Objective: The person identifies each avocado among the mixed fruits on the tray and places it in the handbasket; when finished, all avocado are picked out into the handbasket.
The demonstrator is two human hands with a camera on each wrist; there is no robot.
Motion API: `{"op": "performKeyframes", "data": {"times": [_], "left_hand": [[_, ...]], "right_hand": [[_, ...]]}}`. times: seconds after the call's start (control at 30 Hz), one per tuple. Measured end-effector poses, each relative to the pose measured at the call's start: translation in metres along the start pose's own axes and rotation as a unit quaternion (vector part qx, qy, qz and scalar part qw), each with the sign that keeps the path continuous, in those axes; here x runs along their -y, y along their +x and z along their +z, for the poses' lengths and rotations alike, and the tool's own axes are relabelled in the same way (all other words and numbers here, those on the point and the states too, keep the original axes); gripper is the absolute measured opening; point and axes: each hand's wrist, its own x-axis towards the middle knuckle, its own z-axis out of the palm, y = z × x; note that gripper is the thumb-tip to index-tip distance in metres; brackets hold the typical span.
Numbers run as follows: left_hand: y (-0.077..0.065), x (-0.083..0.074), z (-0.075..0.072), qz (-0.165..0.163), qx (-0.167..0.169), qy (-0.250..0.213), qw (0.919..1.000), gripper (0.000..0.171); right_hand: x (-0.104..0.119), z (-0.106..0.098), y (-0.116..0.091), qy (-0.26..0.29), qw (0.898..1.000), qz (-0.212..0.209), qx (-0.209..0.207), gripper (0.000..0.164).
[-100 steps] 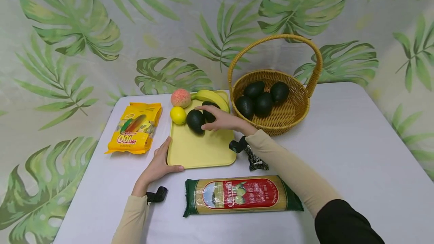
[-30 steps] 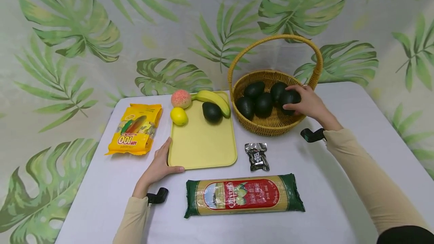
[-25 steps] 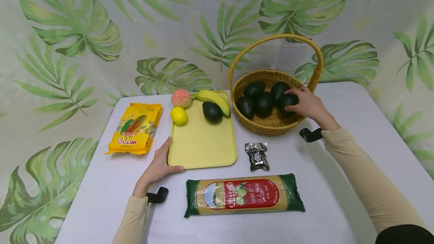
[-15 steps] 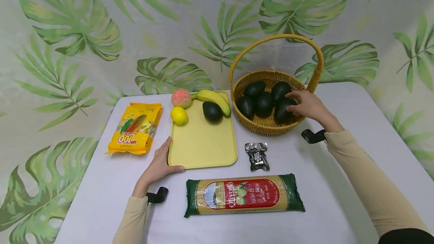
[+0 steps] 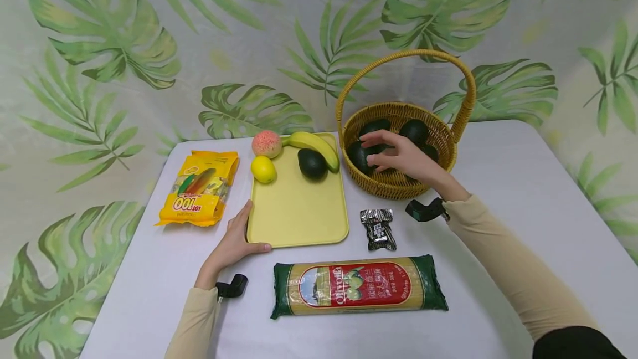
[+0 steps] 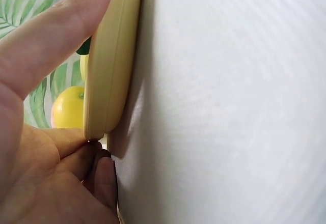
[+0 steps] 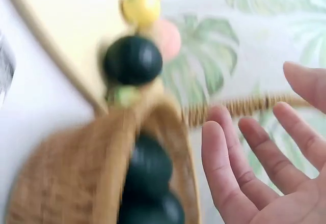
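Note:
My left hand (image 5: 234,244) holds the near left corner of a yellow tray (image 5: 299,215), thumb along the front edge and fingers along the left side. On the tray lie a dark avocado (image 5: 312,164), a banana (image 5: 306,141), a lemon (image 5: 263,169) and a peach (image 5: 266,144). My right hand (image 5: 408,159) is over the wicker basket (image 5: 389,188), fingers loosely bent and holding nothing. It partly hides several dark avocados (image 5: 413,131) inside. In the right wrist view, the right hand's fingers (image 7: 216,158) are spread apart beside the basket's handle (image 7: 234,109).
A yellow candy bag (image 5: 199,188) lies left of the tray. A small black wrapped packet (image 5: 377,230) lies between tray and basket, nearer the front. A spaghetti pack (image 5: 359,287) lies across the front of the table (image 5: 518,193). The basket's tall handle (image 5: 406,53) arches above it.
My right hand took an avocado from the tray, set it down in the basket's right side, let go and moved left over the basket. The left hand stays at the tray corner.

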Motion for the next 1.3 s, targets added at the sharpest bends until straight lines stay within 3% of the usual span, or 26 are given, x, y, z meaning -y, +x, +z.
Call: {"op": "performKeyframes", "data": {"times": [0.23,0.4,0.57,0.97,1.13,1.3], "left_hand": [[0.001,-0.001,-0.001,-0.001,-0.002,0.001,1.0000,0.119],[0.001,0.000,0.000,0.001,-0.003,0.003,1.0000,0.120],[0.001,-0.001,0.000,0.003,-0.003,0.000,1.0000,0.119],[0.000,0.000,-0.001,0.002,-0.003,-0.002,1.0000,0.119],[-0.001,-0.001,0.000,0.006,-0.003,-0.005,1.0000,0.119],[0.000,0.000,-0.001,0.007,-0.004,-0.004,1.0000,0.120]], "right_hand": [[0.010,0.046,0.037,-0.010,0.998,-0.034,0.053,0.056],[0.004,0.075,0.062,-0.021,0.999,0.000,0.050,0.063],[-0.009,0.094,0.081,-0.082,0.996,0.006,0.033,0.068],[-0.028,0.117,0.102,-0.212,0.975,0.070,-0.013,0.067],[-0.031,0.122,0.105,-0.228,0.970,0.074,-0.039,0.061],[-0.027,0.124,0.103,-0.210,0.974,0.065,-0.056,0.055]]}}
